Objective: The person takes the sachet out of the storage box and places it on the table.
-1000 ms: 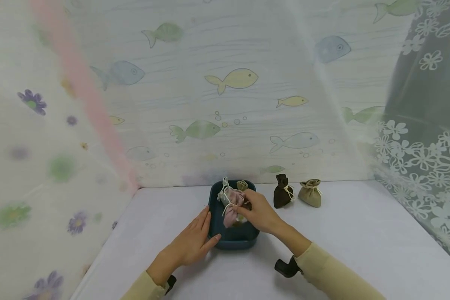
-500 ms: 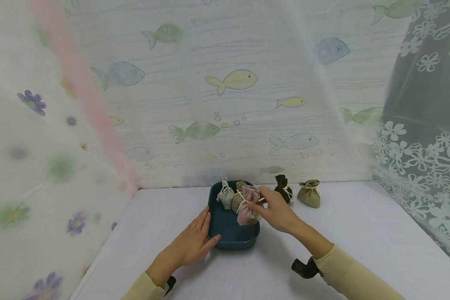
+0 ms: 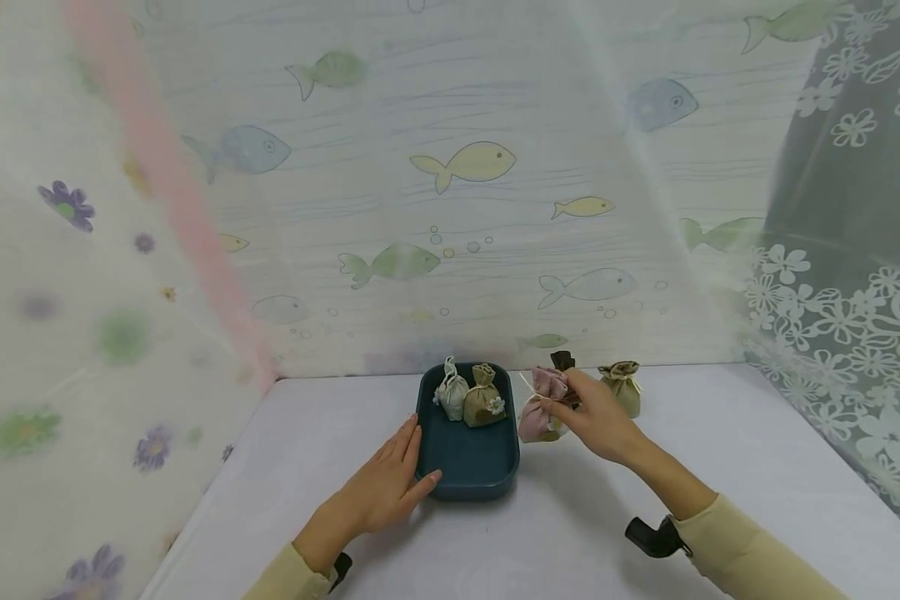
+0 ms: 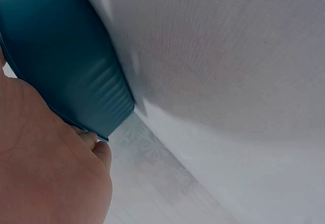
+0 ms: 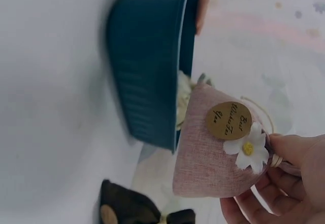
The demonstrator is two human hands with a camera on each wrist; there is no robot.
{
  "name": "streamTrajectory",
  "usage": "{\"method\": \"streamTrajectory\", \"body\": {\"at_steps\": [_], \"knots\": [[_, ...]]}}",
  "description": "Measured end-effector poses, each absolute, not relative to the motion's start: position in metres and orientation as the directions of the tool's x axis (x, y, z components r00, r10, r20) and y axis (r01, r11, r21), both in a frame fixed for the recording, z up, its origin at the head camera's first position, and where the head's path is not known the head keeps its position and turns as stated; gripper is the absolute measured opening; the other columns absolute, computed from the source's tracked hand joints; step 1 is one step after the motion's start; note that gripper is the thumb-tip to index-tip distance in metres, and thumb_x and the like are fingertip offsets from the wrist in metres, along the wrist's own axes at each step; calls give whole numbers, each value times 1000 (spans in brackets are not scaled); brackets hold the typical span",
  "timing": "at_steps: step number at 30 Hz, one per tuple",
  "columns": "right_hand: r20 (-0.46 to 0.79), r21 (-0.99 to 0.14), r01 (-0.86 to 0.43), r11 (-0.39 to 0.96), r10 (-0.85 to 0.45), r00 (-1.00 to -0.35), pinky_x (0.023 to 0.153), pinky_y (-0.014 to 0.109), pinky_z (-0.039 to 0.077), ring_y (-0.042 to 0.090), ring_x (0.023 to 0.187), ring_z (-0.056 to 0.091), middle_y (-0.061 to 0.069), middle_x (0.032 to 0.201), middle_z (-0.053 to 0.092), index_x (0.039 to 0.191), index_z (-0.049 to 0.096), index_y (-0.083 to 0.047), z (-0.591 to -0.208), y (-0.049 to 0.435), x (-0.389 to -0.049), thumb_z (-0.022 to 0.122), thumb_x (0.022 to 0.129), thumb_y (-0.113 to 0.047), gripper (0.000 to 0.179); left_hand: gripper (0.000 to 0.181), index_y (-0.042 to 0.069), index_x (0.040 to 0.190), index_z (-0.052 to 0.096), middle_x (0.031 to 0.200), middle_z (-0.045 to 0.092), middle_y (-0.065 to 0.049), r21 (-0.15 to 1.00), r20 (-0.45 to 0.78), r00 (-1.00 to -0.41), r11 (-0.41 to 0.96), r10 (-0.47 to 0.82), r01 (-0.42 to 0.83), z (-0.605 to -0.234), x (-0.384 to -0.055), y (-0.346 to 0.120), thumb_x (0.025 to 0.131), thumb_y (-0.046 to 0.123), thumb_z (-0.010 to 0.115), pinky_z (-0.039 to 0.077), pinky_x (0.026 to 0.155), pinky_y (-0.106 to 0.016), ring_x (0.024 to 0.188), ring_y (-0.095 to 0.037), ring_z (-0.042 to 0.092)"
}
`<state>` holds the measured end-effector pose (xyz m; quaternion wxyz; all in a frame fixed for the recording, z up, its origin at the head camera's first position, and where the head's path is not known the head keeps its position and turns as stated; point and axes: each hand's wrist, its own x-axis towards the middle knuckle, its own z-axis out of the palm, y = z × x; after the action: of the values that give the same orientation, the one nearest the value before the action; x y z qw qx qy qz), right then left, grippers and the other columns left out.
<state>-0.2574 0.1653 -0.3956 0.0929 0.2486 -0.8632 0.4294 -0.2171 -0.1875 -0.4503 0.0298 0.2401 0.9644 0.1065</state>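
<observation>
My right hand pinches a pink drawstring pouch by its gathered neck, just right of the blue tray. A white flower and a round label mark the pouch's side in the right wrist view. My left hand rests against the tray's left side, fingers straight along the rim and thumb at the near corner. Inside the tray, at its far end, a pale grey pouch and an olive pouch stand side by side.
Behind the right hand stands a dark brown pouch, mostly hidden. An olive pouch is to its right. A white cloth covers the table, and a fish-print curtain hangs at its far edge.
My right hand has carried the pink pouch rightward, from over the tray to beside it, uncovering the olive pouch inside. The left hand has stayed put.
</observation>
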Motion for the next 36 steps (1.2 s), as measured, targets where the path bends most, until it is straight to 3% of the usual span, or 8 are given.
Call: {"method": "streamTrajectory", "body": {"at_steps": [4, 13, 22, 25, 32, 36], "knots": [[393, -665, -516, 540, -335, -857, 77, 30, 54, 26, 101, 66, 4, 97, 61, 99, 57, -7, -400, 180, -262, 69, 98, -8, 12, 92, -6, 161, 15, 171, 2, -19, 219, -4, -881, 860, 473, 461, -450, -217, -188, 106, 67, 25, 21, 124, -50, 158, -31, 7], [364, -698, -475, 536, -306, -880, 71, 28, 56, 32, 97, 69, 18, 104, 65, 107, 57, 5, -415, 211, -281, 66, 99, -2, 14, 90, -5, 161, 15, 171, 1, -18, 212, -6, -885, 866, 465, 453, -450, -217, -189, 106, 65, 27, 21, 124, -50, 158, -30, 7], [321, -699, -402, 591, -242, -916, 71, 27, 53, 27, 94, 65, 18, 103, 63, 105, 56, 5, -439, 229, -290, 67, 98, -4, 16, 90, -6, 161, 15, 171, 1, -18, 227, -11, -881, 860, 472, 458, -448, -216, -188, 106, 65, 27, 21, 124, -51, 158, -32, 8], [337, -693, -418, 588, -248, -908, 72, 27, 53, 28, 95, 64, 17, 102, 62, 103, 56, 4, -447, 232, -294, 67, 98, -3, 14, 91, -5, 161, 15, 171, 1, -18, 223, -12, -881, 860, 473, 458, -448, -217, -188, 106, 66, 26, 21, 124, -50, 158, -32, 8], [443, -668, -523, 529, -283, -851, 63, 23, 49, 13, 81, 59, 11, 90, 61, 93, 55, 0, -460, 234, -301, 66, 93, 1, 11, 90, -5, 161, 16, 171, 2, -18, 229, 3, -882, 858, 471, 459, -453, -219, -188, 106, 65, 27, 20, 124, -49, 158, -30, 7], [399, -684, -482, 548, -273, -875, 64, 25, 50, 12, 80, 58, 12, 92, 63, 96, 57, 1, -460, 232, -303, 68, 94, 0, 11, 90, -5, 161, 16, 171, 2, -17, 223, 6, -885, 862, 465, 455, -455, -219, -188, 106, 65, 27, 21, 124, -49, 158, -30, 7]]}}
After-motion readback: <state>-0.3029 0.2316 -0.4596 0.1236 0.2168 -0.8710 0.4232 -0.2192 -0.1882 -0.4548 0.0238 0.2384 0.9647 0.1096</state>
